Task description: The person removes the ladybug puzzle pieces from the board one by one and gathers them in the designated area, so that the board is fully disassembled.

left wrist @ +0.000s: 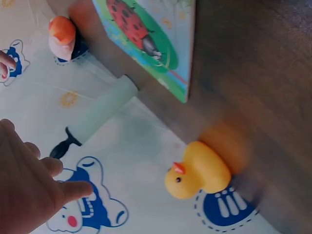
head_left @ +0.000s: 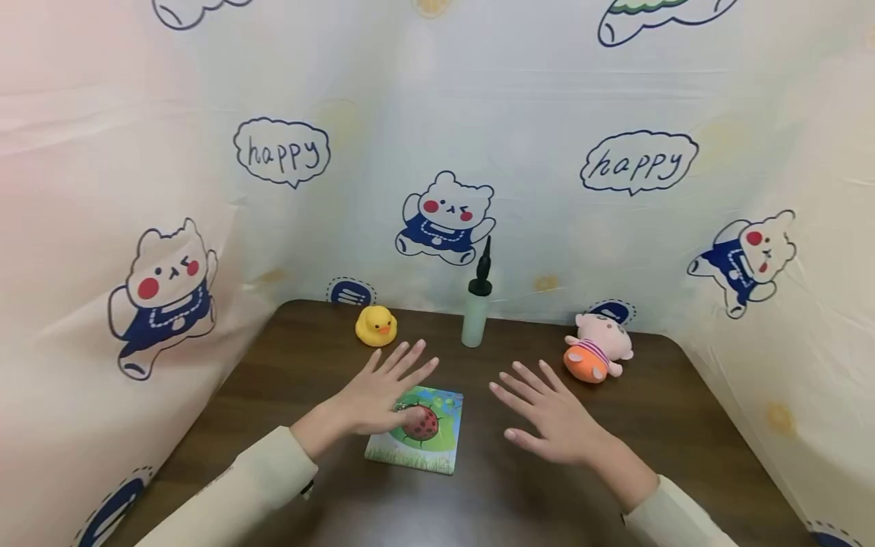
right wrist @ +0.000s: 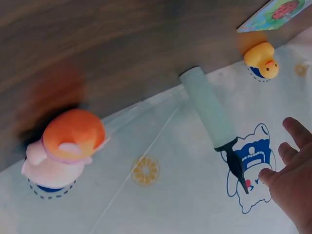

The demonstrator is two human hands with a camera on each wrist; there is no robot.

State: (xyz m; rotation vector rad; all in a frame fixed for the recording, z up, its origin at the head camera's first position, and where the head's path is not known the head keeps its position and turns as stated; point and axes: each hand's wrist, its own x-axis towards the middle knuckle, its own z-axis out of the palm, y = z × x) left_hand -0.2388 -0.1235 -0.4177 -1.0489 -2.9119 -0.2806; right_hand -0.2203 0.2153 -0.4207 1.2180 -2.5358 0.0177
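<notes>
Well, in the head view the left hand [head_left: 383,397] and right hand [head_left: 557,425] are hovering empty, fingers spread, the ladybug board [head_left: 439,439] lying below the left; the left wrist view is showing a duck [left wrist: 204,168], the right a pump [right wrist: 209,108], both beyond the hands, perhaps leaving working room

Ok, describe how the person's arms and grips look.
The left sleeve and right sleeve are long and off-white. A small dark bit, too small to identify, shows at the left one's end. The left grip and right grip wear no gloves.
</notes>
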